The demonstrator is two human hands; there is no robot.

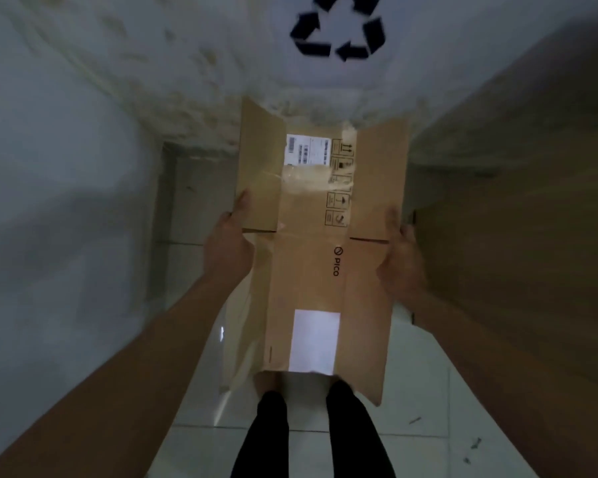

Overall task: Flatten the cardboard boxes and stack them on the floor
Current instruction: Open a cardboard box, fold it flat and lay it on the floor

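Hands grip a flattened cardboard box (311, 257) by its edges: left hand (227, 246), right hand (403, 260).

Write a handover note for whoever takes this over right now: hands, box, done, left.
Left hand: grips the left edge of the flattened PICO cardboard box, thumb on its flap.
Right hand: fingers curled on the box's right edge.
Box: held in the air in front of the body, above the white tiled floor, flaps spread, shipping label at the far end.
Done: this box looks flattened.
Left: lay it on the floor stack; no stack is visible in this view.
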